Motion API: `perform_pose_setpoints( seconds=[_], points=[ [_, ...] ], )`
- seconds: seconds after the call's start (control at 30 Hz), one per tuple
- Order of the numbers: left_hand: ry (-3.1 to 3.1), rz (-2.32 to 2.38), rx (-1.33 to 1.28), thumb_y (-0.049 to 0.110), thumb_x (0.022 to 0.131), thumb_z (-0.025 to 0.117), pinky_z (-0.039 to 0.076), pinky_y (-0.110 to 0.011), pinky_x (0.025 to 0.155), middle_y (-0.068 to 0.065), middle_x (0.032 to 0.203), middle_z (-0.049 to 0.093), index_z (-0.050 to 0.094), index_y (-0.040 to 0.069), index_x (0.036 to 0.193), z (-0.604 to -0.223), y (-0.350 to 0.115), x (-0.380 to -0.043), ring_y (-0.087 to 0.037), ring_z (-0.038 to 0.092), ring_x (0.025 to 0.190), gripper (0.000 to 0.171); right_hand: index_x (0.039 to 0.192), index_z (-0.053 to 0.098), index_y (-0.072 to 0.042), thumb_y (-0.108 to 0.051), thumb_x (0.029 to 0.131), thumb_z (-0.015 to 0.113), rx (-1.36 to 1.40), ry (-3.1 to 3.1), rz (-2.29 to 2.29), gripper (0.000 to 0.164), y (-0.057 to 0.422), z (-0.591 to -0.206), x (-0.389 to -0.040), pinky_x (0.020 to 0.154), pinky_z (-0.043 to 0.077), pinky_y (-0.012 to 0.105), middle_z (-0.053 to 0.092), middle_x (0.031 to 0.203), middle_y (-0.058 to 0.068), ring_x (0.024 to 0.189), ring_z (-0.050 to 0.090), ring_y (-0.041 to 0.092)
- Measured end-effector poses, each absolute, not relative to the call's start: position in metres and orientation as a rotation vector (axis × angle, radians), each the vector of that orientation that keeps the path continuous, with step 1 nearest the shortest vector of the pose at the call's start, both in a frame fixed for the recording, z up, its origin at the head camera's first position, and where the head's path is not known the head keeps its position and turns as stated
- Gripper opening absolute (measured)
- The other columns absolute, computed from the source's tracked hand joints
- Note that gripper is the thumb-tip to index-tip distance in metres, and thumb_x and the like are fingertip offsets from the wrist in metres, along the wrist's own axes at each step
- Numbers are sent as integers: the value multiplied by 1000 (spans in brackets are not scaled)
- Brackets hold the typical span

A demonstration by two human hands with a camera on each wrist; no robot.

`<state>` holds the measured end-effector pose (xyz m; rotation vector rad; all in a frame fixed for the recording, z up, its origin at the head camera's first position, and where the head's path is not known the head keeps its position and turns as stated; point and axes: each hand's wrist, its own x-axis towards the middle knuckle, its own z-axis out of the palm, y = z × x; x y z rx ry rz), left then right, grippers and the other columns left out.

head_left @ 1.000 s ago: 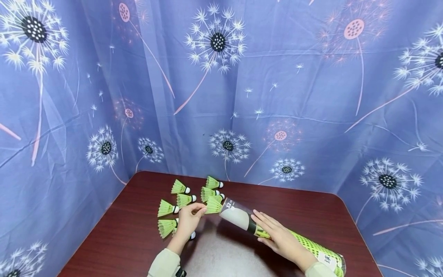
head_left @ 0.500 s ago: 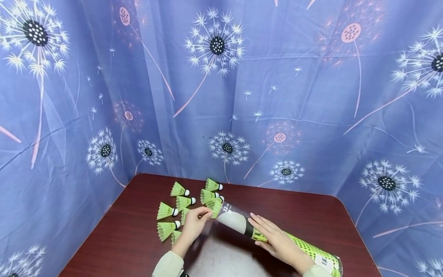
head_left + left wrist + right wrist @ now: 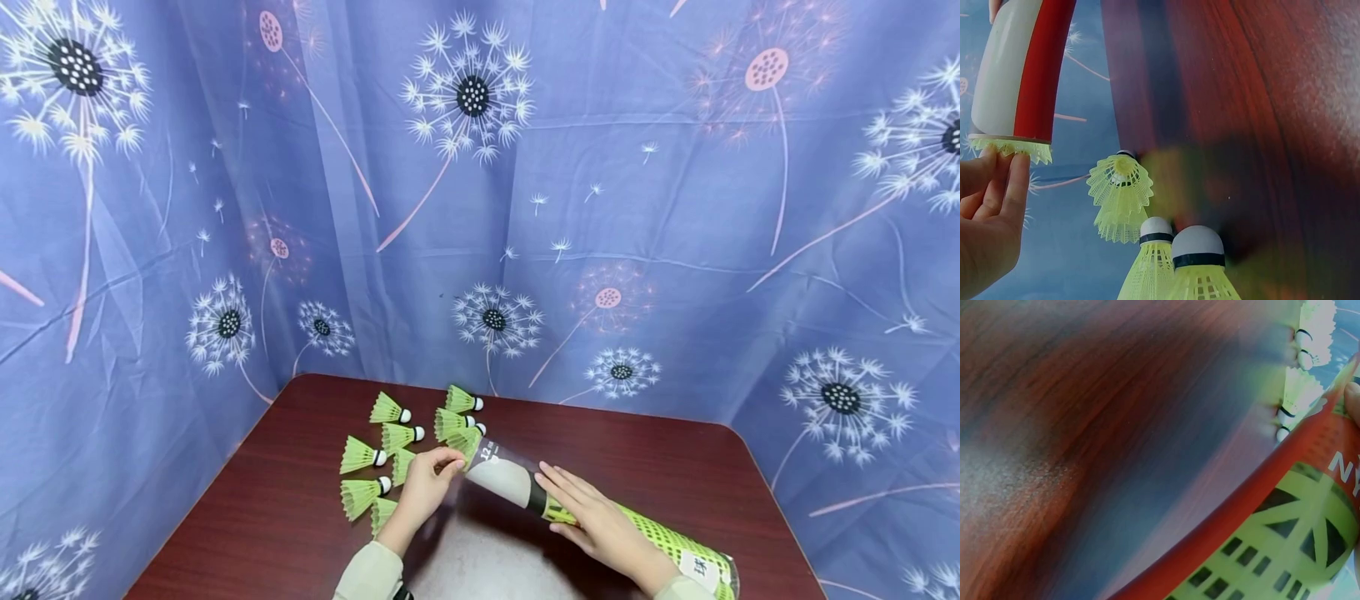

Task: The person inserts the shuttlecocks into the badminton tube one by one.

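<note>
A clear printed shuttlecock tube [image 3: 501,481] slants across the table, its near end at the right. Yellow-green mesh shows along its lower half. At its upper left mouth, the scalloped skirt of a shuttlecock [image 3: 1039,152] sticks out a little; its cork is hidden inside. My left hand [image 3: 426,490] pinches that skirt edge with thumb and fingertips right at the rim. My right hand [image 3: 600,521] holds the tube around its middle, fingers laid across the top and thumb on the near side. In the right wrist view only a bit of a fingertip [image 3: 1352,399] shows.
Several loose yellow-green shuttlecocks [image 3: 362,456] lie on the dark red table [image 3: 255,500] left of the tube. A few more shuttlecocks [image 3: 453,421] lie behind its mouth. A blue dandelion-print curtain [image 3: 540,250] hangs around the table's far and side edges.
The shuttlecock in my left hand has gone from mostly outside the tube to nearly all inside. The left hand moved slightly right; the tube's mouth shifted slightly left and down.
</note>
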<state>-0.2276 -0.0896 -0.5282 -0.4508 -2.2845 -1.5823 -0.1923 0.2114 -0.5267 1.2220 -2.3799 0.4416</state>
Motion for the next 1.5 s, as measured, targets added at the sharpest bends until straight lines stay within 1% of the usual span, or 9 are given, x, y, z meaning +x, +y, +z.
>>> perform_pose_setpoints(
  seconds=[0.27,0.4,0.6,0.77,1.0,1.13,1.37,1.43,1.5],
  points=[
    [-2263,-1571,-443,-2,83,70,51,-23,61,-11,80,70,71,-2,87,-531,-86,-224,-9,60,68,4,146,40,-6,-22,84,73,1225,-2387,468,72,213,-528,-191,113,15,18,39,149,14,135,39,27],
    [-2254,-1529,-458,-4,82,70,50,-23,60,-10,78,70,72,1,85,-531,-86,-225,-9,59,67,5,146,39,-6,-23,86,71,1230,-2390,460,70,213,-529,-190,112,15,17,39,149,14,132,42,30],
    [-2231,-1469,-508,-6,80,71,49,-23,60,-12,77,69,72,2,83,-530,-87,-228,-11,59,67,9,146,39,-6,-24,87,70,1232,-2390,444,69,211,-526,-189,113,15,18,39,149,13,129,45,32],
    [-2262,-1496,-521,-6,81,70,51,-24,63,-10,80,71,73,4,85,-529,-87,-228,-12,62,71,10,146,38,-7,-25,87,70,1231,-2395,443,69,211,-524,-188,112,15,18,39,150,13,129,45,33],
    [-2303,-1499,-553,-7,80,70,53,-26,67,-9,85,72,73,2,87,-529,-87,-227,-14,64,77,12,146,39,-7,-26,88,69,1231,-2396,438,68,210,-525,-188,112,15,18,40,149,14,130,45,32],
    [-2313,-1523,-552,-4,83,69,53,-25,68,-7,86,72,74,3,89,-529,-89,-227,-13,64,78,10,146,39,-7,-25,87,70,1227,-2394,446,69,211,-525,-190,113,15,18,39,150,13,130,44,32],
    [-2263,-1673,-423,-9,85,64,55,-33,72,-19,88,71,71,-6,92,-490,-90,-199,-36,67,81,10,147,38,-8,-24,86,72,1217,-2406,442,71,212,-522,-188,112,15,18,38,151,11,131,43,31],
    [-2222,-1741,-364,-8,85,64,56,-32,72,-21,88,70,71,-7,93,-492,-97,-195,-30,69,79,10,147,38,-9,-23,85,72,1213,-2405,438,72,212,-522,-187,112,16,18,37,151,11,131,44,32],
    [-2166,-1831,-306,-8,86,63,56,-31,73,-24,89,69,69,-9,94,-498,-106,-194,-21,69,77,10,147,38,-8,-22,84,74,1212,-2399,440,74,212,-522,-186,112,16,18,38,151,12,130,44,32]
  ],
)
